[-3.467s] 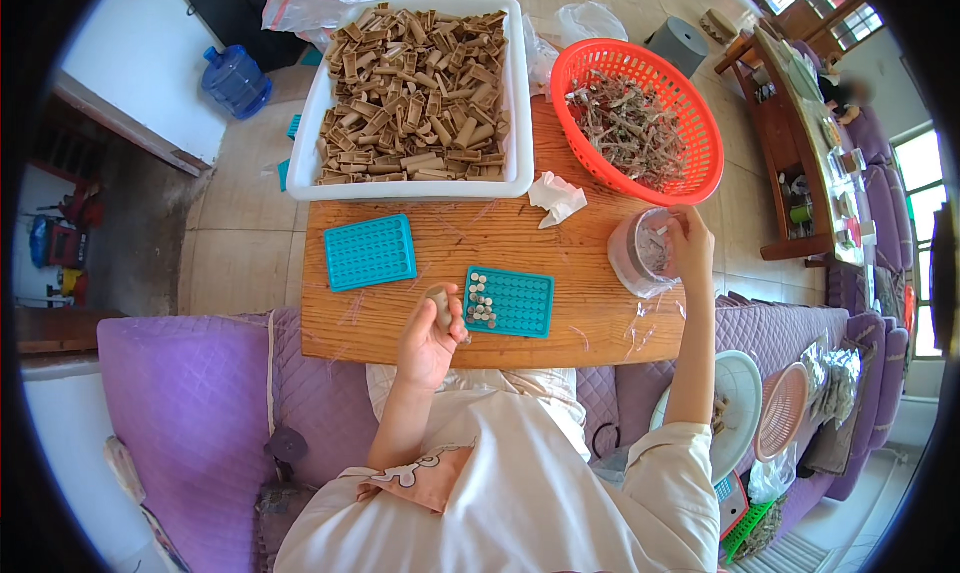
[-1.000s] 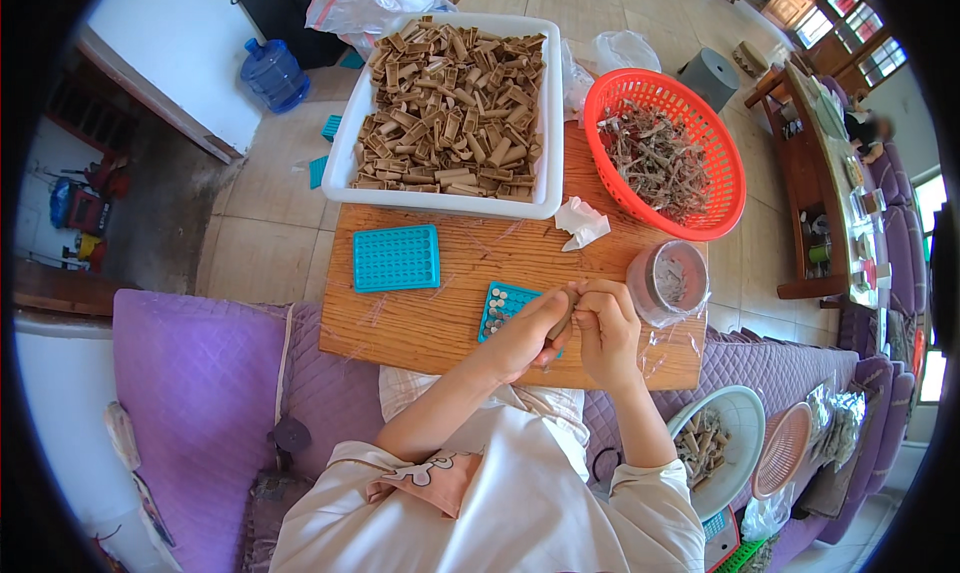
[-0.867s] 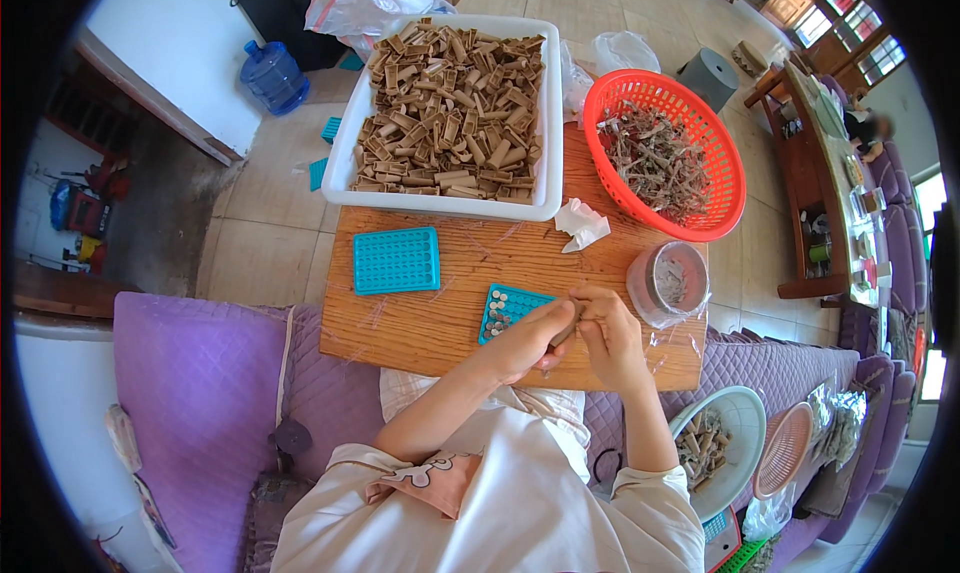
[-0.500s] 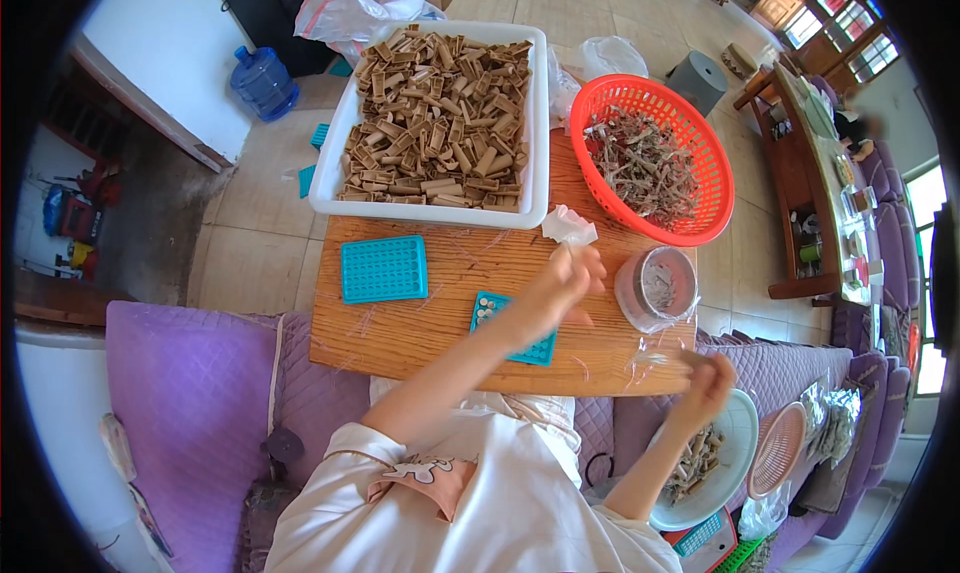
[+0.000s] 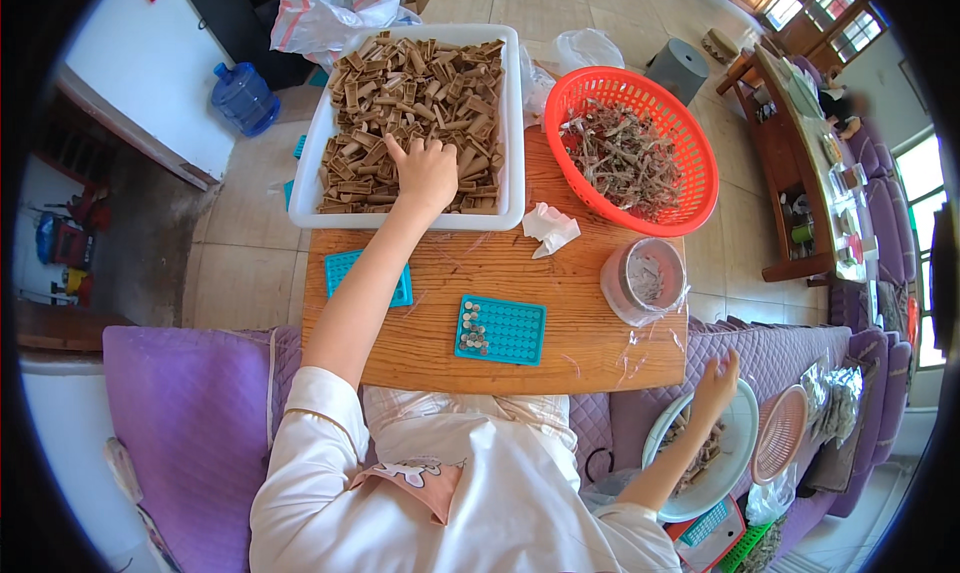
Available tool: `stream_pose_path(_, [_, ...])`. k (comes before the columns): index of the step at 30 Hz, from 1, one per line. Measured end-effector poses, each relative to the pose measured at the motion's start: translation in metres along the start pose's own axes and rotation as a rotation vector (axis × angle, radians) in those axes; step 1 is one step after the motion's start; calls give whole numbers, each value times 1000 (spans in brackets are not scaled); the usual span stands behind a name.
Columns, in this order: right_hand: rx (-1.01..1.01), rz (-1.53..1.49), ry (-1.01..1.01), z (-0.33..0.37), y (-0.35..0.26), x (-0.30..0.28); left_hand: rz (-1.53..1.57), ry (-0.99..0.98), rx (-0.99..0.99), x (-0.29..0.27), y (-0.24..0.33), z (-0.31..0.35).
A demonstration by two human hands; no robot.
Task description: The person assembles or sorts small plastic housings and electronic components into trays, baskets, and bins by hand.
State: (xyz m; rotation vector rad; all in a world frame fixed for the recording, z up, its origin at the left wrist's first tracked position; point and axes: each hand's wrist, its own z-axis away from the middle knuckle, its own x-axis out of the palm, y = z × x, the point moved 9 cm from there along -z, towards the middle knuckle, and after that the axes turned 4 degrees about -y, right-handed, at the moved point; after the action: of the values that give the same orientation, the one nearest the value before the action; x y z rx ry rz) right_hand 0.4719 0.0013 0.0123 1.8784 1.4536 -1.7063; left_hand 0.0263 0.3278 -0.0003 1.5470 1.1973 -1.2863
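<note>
The left arm stretches far across the table, its left hand (image 5: 428,180) palm-down over the near part of the heaped brown half-tube pieces (image 5: 420,83). One finger sticks out to the left and the others bend down toward the heap; whether they pinch a piece cannot be told. The right arm bends out to the near right, and the right hand (image 5: 714,388) hovers above the rim of a pale round bowl (image 5: 742,433), fingers loosely bent and pointing up; whether anything sits between them cannot be made out.

The pieces fill a white rectangular tray (image 5: 512,133) at the far left of the table. The pale bowl, on the right beside the table, holds brown tube-like items (image 5: 690,463). A teal molded tray (image 5: 515,333) lies at the near middle, small round discs (image 5: 470,328) grouped on its left side. A clear tub (image 5: 622,283) on the right contains pale scraps, and a red colander (image 5: 700,153) at the far right holds dried, shredded brown matter (image 5: 620,163).

A second teal tray (image 5: 400,291) is partly covered by the left forearm. Crumpled white paper (image 5: 550,229) lies between the white tray and the tub on the wooden table (image 5: 440,373). A pink basket (image 5: 780,438) stands just right of the bowl.
</note>
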Motion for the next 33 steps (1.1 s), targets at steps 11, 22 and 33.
stream_pose_path(11, [-554,-134,-307,-156,-225,143,18,39,-77,-13,-8,11])
stream_pose_path(22, [-505,329,-607,-177,-206,216,837,252,-32,-36,-18,10])
stream_pose_path(33, [-458,-13,24,-191,-257,83,1445,241,-343,10,-59,6])
